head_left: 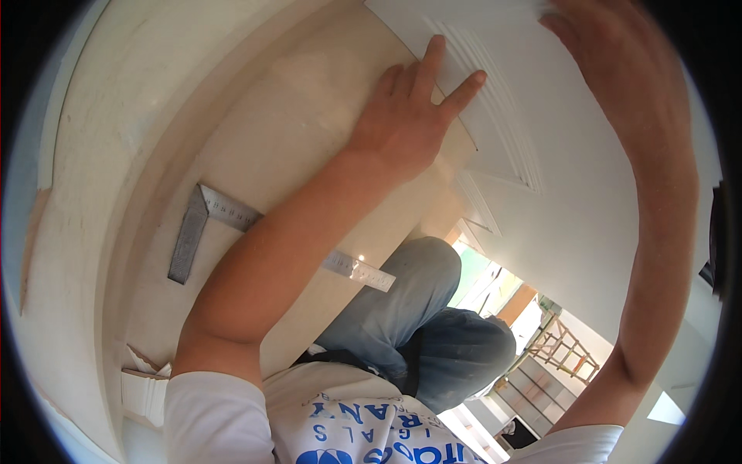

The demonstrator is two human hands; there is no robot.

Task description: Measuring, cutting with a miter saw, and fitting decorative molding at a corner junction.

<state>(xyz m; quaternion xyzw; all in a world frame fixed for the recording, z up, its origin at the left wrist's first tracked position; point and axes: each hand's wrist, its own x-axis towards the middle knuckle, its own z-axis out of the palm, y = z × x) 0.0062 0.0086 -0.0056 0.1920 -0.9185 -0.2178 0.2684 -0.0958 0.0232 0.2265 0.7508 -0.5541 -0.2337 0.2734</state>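
Note:
A large white panel with raised moulding lines (572,178) slants across the upper right. My left hand (406,120) lies at its left edge, the index finger and thumb stretched out and spread over the panel, the other fingers bent at the rim. High at the right, my right hand (607,46) is over the same panel; its fingers are blurred and partly cut off by the frame's top. Beneath my left forearm a metal try square (188,241) rests on the beige board (286,100). My forearm hides the middle of its ruled blade.
My bent knees (425,294) in blue jeans are close below the panel. Broken white moulding pieces (143,390) lie at the lower left. A pale raised edge (85,209) runs along the left. Beyond my knees stands a wooden ladder-like frame (563,348).

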